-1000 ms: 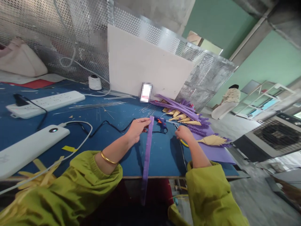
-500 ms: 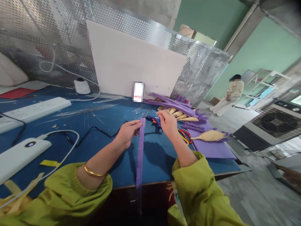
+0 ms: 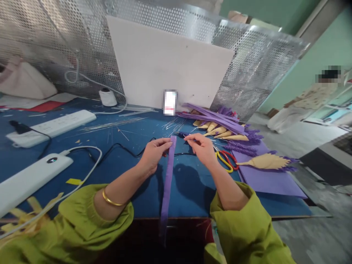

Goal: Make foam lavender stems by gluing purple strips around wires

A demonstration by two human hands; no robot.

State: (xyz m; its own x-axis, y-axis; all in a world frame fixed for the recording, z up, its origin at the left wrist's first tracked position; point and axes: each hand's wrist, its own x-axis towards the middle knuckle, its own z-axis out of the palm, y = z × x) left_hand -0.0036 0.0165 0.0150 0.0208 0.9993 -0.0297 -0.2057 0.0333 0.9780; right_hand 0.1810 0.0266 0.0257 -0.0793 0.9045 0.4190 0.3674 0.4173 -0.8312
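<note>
My left hand (image 3: 155, 153) pinches the top end of a long purple strip (image 3: 169, 172), which hangs down past the table's front edge. To the right of it, my right hand (image 3: 202, 148) is closed in a pinch, thumb and index finger together; whatever lies between those fingertips is too small to make out. Just behind the right hand lies a dark blue glue gun (image 3: 181, 135), partly covered by the fingers. Scissors with red and yellow handles (image 3: 227, 161) lie beside my right wrist.
Purple strips (image 3: 217, 119), beige-wrapped purple flowers (image 3: 220, 131) and purple sheets (image 3: 272, 181) lie at the right. A lit phone (image 3: 169, 102) leans on a white board (image 3: 165, 62). Power strips (image 3: 59, 126), a power bank (image 3: 35, 179) and cables occupy the left. A person (image 3: 308, 99) stands far right.
The view has turned, so the table's things appear shifted, mostly rightward. My right hand has come lower over the glue gun, hiding more of it. The left hand keeps its pinch on the strip.
</note>
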